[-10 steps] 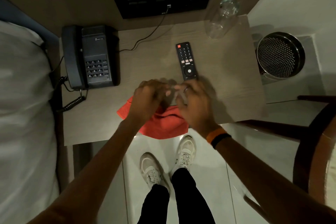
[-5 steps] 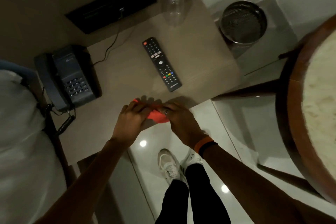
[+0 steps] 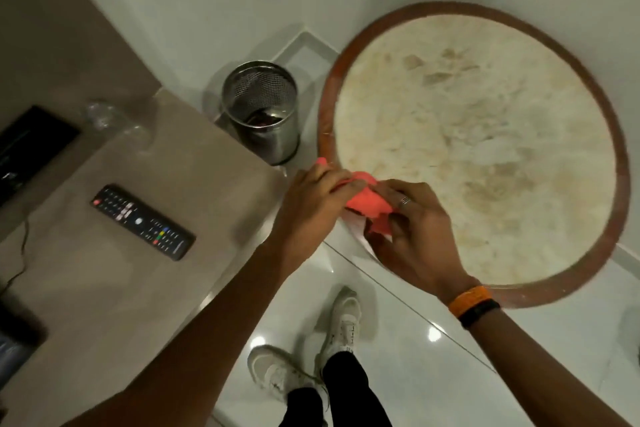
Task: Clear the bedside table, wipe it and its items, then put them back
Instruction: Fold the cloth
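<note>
A bunched red cloth (image 3: 369, 203) is held between both hands, off the bedside table (image 3: 104, 288) and just over the left edge of a round table (image 3: 485, 149). My left hand (image 3: 311, 204) grips its left end; my right hand (image 3: 415, 229), with a ring and an orange wristband, grips its right side. A black remote (image 3: 142, 221) lies on the bedside table. A clear glass (image 3: 104, 118) stands blurred at that table's back. The phone shows only as a dark corner (image 3: 14, 336) at the left edge.
A steel mesh bin (image 3: 261, 109) stands on the floor between the bedside table and the round table. A black wall panel (image 3: 27, 146) with a cable sits at the left. My white shoes (image 3: 311, 350) are on the glossy white tiles below.
Both hands lifted the red cloth off the bedside table and carried it right, toward the round table. The view swung right; the phone and bed left the frame.
</note>
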Demonstrator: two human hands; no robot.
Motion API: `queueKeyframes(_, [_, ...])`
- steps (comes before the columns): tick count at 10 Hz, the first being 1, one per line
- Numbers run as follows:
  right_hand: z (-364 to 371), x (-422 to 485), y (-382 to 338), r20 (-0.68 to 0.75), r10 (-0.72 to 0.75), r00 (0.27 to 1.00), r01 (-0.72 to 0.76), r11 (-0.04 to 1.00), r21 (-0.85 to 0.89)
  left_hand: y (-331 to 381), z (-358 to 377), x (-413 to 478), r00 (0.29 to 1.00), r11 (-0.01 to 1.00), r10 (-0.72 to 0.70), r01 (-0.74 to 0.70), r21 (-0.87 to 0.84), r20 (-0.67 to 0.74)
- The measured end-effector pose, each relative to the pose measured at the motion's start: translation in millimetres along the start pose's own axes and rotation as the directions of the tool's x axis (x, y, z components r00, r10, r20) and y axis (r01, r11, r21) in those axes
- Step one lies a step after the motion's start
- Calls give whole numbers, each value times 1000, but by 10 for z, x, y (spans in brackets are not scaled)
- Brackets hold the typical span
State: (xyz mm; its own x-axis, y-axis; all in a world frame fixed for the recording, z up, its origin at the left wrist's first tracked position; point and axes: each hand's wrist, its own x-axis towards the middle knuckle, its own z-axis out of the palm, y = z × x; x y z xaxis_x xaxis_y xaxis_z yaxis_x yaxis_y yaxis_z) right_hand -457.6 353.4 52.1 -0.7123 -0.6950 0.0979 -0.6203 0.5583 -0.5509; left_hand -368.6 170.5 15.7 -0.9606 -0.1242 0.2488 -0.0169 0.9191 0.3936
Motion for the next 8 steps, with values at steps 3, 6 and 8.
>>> queueKeyframes(3, [-429,-229,710,-94,298,950,-307,946,-102,690,497,808,975,983,156,-138,-117,156])
queueKeyframes(6, [185,-279,788,138,235,962,-194,946,-260,501,896,655,949,946,30,-128,297,314])
queueKeyframes(8, [-223,49,583,135,203,970,-163,952,-260,626,361,890,974,958,-87,25,285,210])
